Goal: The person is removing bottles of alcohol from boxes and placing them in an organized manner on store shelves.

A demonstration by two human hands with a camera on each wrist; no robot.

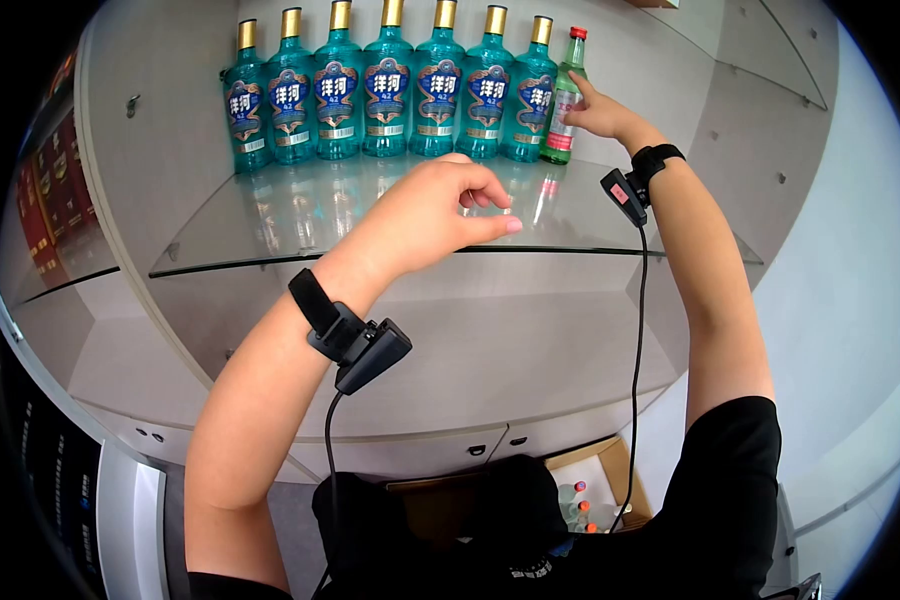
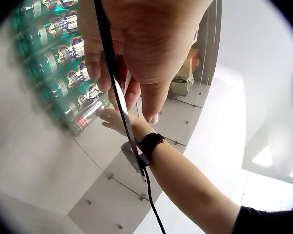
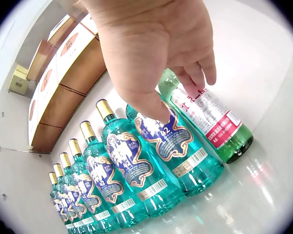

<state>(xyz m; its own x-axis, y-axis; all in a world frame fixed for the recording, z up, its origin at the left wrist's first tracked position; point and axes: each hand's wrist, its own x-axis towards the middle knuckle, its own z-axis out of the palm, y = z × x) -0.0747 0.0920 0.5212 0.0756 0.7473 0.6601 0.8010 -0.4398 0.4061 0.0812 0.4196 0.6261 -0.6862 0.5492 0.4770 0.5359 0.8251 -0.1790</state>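
On the upper glass shelf (image 1: 300, 225), a clear green bottle (image 1: 558, 130) with a red cap and a white-and-red label stands at the right end of a row. My right hand (image 1: 610, 115) is at its right side, index finger and thumb spread apart and overlapping the bottle. The right wrist view has the thumb before the nearest teal bottle (image 3: 195, 168) and the other fingertips over the green bottle's label. Several teal bottles (image 1: 387, 85) with gold caps and blue labels fill the row leftward. My left hand (image 1: 435, 205) hovers in front of the shelf, fingers loosely bent, nothing between them.
The glass shelf's front edge (image 1: 450, 250) crosses below both hands. Beneath it lies a lower shelf (image 1: 500, 340). An open carton (image 1: 625, 475) with bottles stands on the floor. Black cables (image 1: 642, 330) hang from both wrist cameras. Red boxes (image 1: 55, 195) occupy the left cabinet.
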